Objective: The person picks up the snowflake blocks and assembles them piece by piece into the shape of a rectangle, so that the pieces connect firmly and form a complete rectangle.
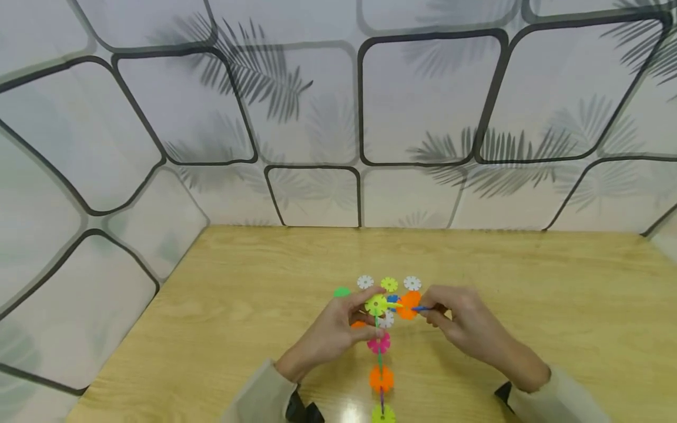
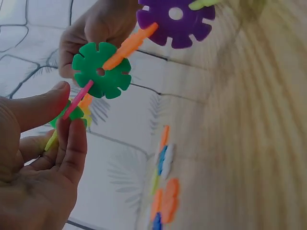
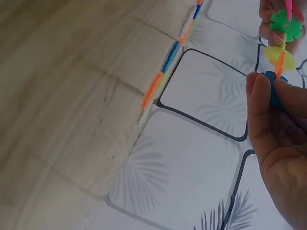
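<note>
A chain of slotted plastic snowflake discs runs between the hands and hangs down toward the front. With thumb and fingers, my left hand (image 1: 338,329) holds it near a pink disc (image 2: 78,99) and a green disc (image 2: 85,72). Farther down the chain, an orange disc (image 1: 381,379) and a yellow-green disc (image 1: 383,414) show in the head view; the left wrist view has a purple disc (image 2: 158,19). My right hand (image 1: 468,320) pinches a blue disc (image 3: 274,91) at the chain's other end, joined to an orange disc (image 1: 409,305). A yellow disc (image 3: 271,53) comes after that.
Loose discs lie on the wooden table (image 1: 238,282) behind the hands, among them a white disc (image 1: 365,282), a yellow one (image 1: 389,284) and a green one (image 1: 341,291). A patterned wall (image 1: 317,135) rises along the table's back and left edges.
</note>
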Demonstrator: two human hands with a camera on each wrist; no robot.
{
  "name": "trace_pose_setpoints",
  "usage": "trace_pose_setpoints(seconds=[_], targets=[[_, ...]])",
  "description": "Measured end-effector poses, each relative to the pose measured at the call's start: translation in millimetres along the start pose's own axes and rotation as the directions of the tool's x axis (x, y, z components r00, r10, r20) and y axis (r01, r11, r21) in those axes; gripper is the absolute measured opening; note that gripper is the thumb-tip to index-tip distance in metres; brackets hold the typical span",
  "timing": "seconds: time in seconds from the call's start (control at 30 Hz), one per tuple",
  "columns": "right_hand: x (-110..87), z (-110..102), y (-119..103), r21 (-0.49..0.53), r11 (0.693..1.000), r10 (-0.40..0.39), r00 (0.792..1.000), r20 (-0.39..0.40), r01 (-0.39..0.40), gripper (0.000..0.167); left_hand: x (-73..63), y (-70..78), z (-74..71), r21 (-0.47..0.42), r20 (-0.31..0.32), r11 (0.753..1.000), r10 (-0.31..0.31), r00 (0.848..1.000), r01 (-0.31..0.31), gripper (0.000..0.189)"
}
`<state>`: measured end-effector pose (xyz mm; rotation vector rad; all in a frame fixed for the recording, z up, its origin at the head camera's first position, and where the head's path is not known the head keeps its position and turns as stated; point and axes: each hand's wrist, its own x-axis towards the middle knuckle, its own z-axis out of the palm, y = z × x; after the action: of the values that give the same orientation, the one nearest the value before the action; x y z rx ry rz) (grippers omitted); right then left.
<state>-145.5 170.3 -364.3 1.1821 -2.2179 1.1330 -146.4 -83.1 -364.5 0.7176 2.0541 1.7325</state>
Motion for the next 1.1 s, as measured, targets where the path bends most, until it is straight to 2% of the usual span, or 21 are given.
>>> trace_pose_setpoints(seconds=[0.1,0.27,0.37,0.47,0.77,0.9,1.1], targets=[[2.1,0.6,-0.5,0.040,0.999,0.020,1.000,-0.004,-0.020,0.037,0.0,4.5,-5.5,0.056,0.011,0.998,0.021,1.000,-0.022,0.063],[8.6,-3.0,-1.8,0.079,0.996,0.047,0.999,-0.020,-0.045,0.033,-0.3,9.6,-15.2,0.083,0.047,0.996,0.031,0.998,-0.035,0.066],[9.0,-6.9,-3.0,0.075,0.996,0.057,0.998,-0.021,-0.056,0.035,2.0,9.5,-16.6,0.098,0.084,0.994,0.042,0.996,-0.050,0.068],[8.2,-9.9,-3.3,0.070,0.996,0.061,0.998,-0.016,-0.060,0.037,4.8,8.4,-15.6,0.099,0.105,0.994,0.029,0.994,-0.040,0.068],[8.5,-11.7,0.1,0.073,0.993,0.096,0.995,-0.018,-0.094,0.033,6.2,8.2,-14.6,0.075,0.093,0.997,0.002,0.996,-0.009,0.064],[6.8,-10.4,1.1,0.103,0.989,0.108,0.994,-0.004,-0.107,0.032,3.6,7.7,-14.9,0.040,0.093,0.999,-0.013,0.996,0.010,0.056],[8.1,-8.5,3.0,0.143,0.989,0.039,0.999,0.031,-0.043,0.036,3.2,7.1,-15.3,0.059,0.082,0.998,-0.030,0.996,0.025,0.044]])
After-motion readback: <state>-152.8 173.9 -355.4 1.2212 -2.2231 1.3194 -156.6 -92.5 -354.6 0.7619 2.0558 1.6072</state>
